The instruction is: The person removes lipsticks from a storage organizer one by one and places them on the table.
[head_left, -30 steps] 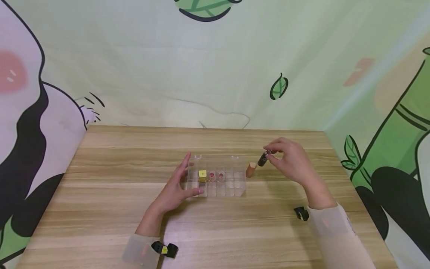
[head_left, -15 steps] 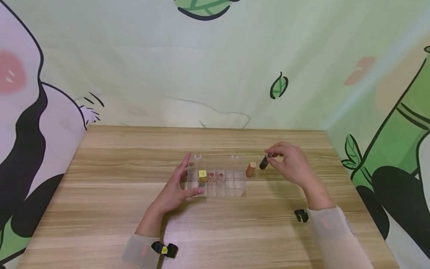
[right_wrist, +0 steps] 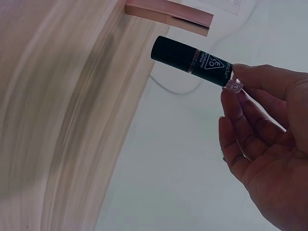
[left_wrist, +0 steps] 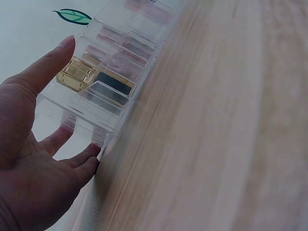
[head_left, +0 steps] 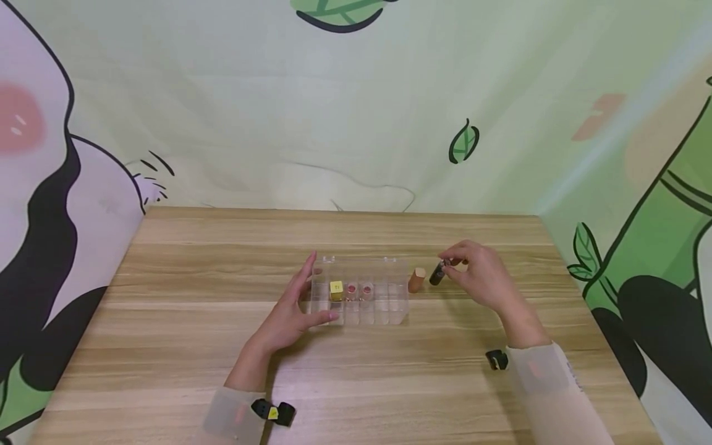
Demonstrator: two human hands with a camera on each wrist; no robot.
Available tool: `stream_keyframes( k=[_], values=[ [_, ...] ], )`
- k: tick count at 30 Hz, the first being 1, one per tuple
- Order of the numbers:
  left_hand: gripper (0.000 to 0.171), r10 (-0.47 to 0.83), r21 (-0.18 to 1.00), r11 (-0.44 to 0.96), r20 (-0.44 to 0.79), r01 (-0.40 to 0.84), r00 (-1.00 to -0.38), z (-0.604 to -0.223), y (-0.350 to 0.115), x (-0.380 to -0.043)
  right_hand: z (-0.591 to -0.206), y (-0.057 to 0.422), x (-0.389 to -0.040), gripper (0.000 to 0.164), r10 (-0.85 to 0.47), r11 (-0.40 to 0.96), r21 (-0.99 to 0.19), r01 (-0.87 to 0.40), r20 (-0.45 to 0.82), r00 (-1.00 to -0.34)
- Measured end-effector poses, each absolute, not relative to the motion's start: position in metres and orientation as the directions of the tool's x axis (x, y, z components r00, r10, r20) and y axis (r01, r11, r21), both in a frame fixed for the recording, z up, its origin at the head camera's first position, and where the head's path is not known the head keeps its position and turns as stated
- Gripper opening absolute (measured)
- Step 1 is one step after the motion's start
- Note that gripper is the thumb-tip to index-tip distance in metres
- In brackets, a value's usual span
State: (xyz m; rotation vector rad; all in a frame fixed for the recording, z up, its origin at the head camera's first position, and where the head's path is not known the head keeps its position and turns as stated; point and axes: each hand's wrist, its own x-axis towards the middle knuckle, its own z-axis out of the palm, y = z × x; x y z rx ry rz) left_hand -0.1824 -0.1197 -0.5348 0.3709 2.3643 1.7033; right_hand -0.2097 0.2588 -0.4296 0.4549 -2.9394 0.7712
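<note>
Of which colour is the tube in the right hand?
The tube is mostly black; the right wrist view shows it best.

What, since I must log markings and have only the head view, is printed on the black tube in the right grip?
Observer: The right wrist view shows a white triangle on the black tube, with what looks like "3D" in it; the smaller print is hard to read.
Operator: And the gold block in the clear box: is there only gold there?
Observer: No. The left wrist view shows a dark section right beside the gold, though I can't tell whether they are one piece.
Operator: Am I missing anything on the copper-coloured tube?
Observer: Yes, the right wrist view shows a narrow dark strip along one side, near an end.
</note>
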Motion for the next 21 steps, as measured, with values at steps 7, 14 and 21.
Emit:
stream_keyframes(
  k=[7, 14, 21],
  values=[
    [0.122, 0.319, 0.952, 0.294, -0.015, 0.084, -0.948, -0.535, -0.120, -0.183, -0.438, 0.257, -0.210, 0.022, -0.262, 0.829, -0.486, -0.277, 0.101, -0.960],
    [0.122, 0.319, 0.953, 0.294, -0.023, 0.076, -0.947, -0.535, -0.121, -0.182, -0.447, 0.255, -0.212, 0.022, -0.272, 0.824, -0.489, -0.286, 0.103, -0.957],
    [0.122, 0.318, 0.953, 0.293, -0.022, 0.077, -0.948, -0.534, -0.121, -0.182, -0.453, 0.254, -0.214, 0.024, -0.281, 0.823, -0.490, -0.289, 0.091, -0.955]
  ],
)
